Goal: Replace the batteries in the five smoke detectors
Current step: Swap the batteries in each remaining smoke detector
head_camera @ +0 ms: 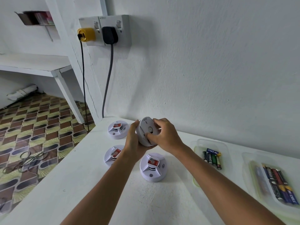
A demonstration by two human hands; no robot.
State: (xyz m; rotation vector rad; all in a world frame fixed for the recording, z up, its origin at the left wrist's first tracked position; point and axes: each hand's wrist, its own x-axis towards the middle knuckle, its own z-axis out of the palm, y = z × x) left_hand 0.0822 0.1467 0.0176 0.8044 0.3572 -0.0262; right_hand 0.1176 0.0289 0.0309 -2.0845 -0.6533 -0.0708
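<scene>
The left hand (133, 140) cradles the raised smoke detector (146, 132) on edge, underside facing right. The right hand (165, 135), nearer that face, grips it with curled fingers.

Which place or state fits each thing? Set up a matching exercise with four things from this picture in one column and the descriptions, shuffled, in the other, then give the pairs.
Things
1. Held detector
2. Yellow plug
3. Near tray
4. Far tray

Descriptions
A. In the left wall socket
B. Gripped off the table by the left hand and right hand
C. Holds a small bunch of batteries, beside the detectors
D. At the right edge, full of batteries

Pairs: 1-B, 2-A, 3-D, 4-C
</scene>
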